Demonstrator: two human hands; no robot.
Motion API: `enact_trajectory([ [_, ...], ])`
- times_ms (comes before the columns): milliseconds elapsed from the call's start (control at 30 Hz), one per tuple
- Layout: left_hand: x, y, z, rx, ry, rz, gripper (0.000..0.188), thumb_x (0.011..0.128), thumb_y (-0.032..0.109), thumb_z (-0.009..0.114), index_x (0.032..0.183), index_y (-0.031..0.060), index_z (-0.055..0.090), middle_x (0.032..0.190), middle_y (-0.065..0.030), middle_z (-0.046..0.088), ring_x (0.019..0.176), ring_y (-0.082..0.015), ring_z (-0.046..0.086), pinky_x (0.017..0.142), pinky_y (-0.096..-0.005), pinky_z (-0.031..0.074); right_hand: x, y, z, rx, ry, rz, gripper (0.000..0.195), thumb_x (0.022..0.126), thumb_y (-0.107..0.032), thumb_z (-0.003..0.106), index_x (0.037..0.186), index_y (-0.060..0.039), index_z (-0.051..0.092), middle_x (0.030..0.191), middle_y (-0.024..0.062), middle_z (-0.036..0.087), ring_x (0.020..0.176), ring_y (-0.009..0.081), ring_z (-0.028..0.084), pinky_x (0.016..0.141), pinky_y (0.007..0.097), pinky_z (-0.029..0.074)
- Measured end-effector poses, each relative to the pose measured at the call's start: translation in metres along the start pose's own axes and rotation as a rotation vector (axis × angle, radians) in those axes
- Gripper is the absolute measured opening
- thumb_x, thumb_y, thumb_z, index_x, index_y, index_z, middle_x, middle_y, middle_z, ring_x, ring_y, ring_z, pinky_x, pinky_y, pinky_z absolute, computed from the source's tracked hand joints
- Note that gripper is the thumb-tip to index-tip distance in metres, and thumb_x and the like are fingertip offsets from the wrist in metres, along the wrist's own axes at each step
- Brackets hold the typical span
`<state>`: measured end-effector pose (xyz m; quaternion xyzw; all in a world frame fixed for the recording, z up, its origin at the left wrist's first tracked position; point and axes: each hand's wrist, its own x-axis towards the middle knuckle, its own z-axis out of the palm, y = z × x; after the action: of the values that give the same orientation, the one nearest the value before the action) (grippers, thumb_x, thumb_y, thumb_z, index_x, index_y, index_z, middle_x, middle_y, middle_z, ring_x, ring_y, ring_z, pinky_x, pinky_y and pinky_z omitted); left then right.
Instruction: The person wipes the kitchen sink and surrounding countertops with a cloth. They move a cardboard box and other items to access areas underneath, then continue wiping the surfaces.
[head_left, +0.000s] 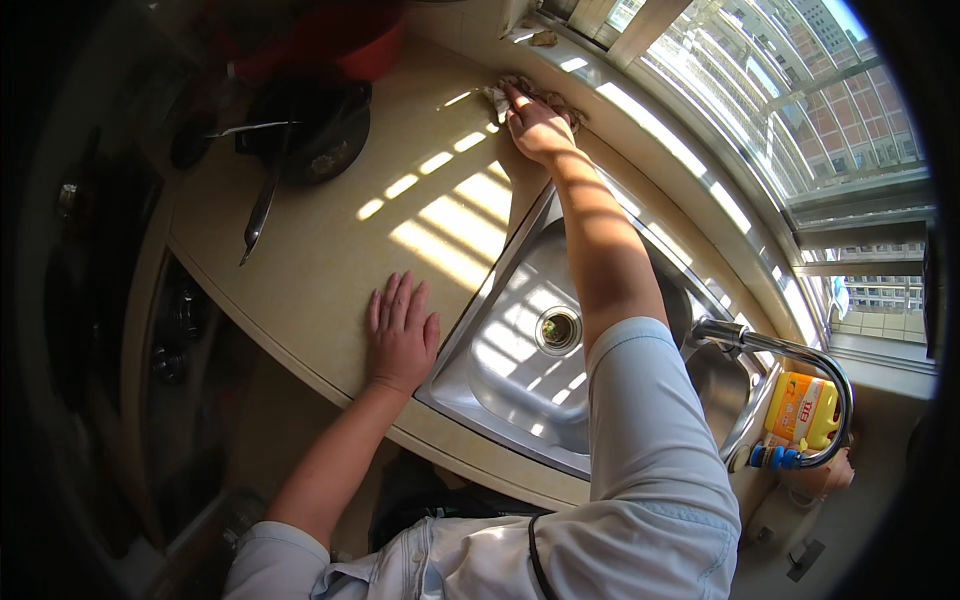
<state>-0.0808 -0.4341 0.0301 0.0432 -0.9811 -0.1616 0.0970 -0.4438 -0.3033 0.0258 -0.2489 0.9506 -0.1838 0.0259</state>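
Note:
My right hand reaches to the back of the beige countertop and presses down on a crumpled, patterned cloth. Part of the cloth shows beyond the fingers, against the foot of the window ledge; the rest is hidden under the hand. My left hand rests palm down near the counter's front edge, fingers slightly apart, with no object in it. Between my arms lies a stainless steel sink, its left rim close to my left hand. My right forearm crosses above the basin and covers part of it.
A dark pan with a metal-handled utensil stands at left, before a red basin. On the right are a chrome faucet and a yellow detergent bottle. A barred window runs behind the ledge. The drain holds scraps.

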Motion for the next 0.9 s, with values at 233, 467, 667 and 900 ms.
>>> enact_trajectory([
  [233, -0.007, -0.006, 0.007, -0.089, 0.166, 0.02, 0.054, 0.09, 0.023, 0.058, 0.136, 0.0001, 0.041, 0.148, -0.0249, 0.031, 0.131, -0.0439, 0.038, 0.109, -0.0568, 0.031, -0.1, -0.061, 0.034, 0.002, 0.053, -0.136, 0.052, 0.088, -0.022, 0.047, 0.14, -0.0178, 0.049, 0.152, 0.0072, 0.039, 0.143, 0.025, 0.032, 0.114, 0.0484, 0.021],
  [467, -0.024, -0.029, -0.041, -0.415, 0.296, 0.044, 0.041, 0.09, 0.017, 0.055, 0.129, 0.0034, 0.051, 0.145, -0.0243, 0.037, 0.132, -0.042, 0.037, 0.109, -0.0516, 0.029, -0.299, -0.195, 0.036, 0.113, -0.153, -0.288, 0.051, 0.09, -0.026, 0.052, 0.14, -0.0181, 0.05, 0.148, 0.0077, 0.045, 0.141, 0.0273, 0.036, 0.113, 0.0507, 0.022],
  [667, -0.066, -0.115, -0.084, -0.249, 0.272, 0.058, 0.038, 0.086, 0.017, 0.058, 0.121, 0.0056, 0.056, 0.14, -0.021, 0.044, 0.132, -0.0421, 0.039, 0.107, -0.0571, 0.029, -0.331, -0.222, 0.028, 0.057, -0.368, -0.401, 0.05, 0.094, -0.025, 0.05, 0.143, -0.0306, 0.046, 0.153, 0.0025, 0.04, 0.142, 0.0249, 0.034, 0.113, 0.0493, 0.023],
  [900, -0.065, -0.158, -0.07, 0.005, 0.214, -0.097, 0.046, 0.088, 0.019, 0.054, 0.133, 0.011, 0.052, 0.149, -0.019, 0.037, 0.139, -0.0414, 0.032, 0.112, -0.0613, 0.019, -0.164, -0.176, 0.043, -0.204, -0.045, -0.18, 0.05, 0.095, -0.038, 0.044, 0.144, -0.029, 0.045, 0.153, 0.0074, 0.037, 0.144, 0.0328, 0.028, 0.115, 0.0545, 0.018],
])
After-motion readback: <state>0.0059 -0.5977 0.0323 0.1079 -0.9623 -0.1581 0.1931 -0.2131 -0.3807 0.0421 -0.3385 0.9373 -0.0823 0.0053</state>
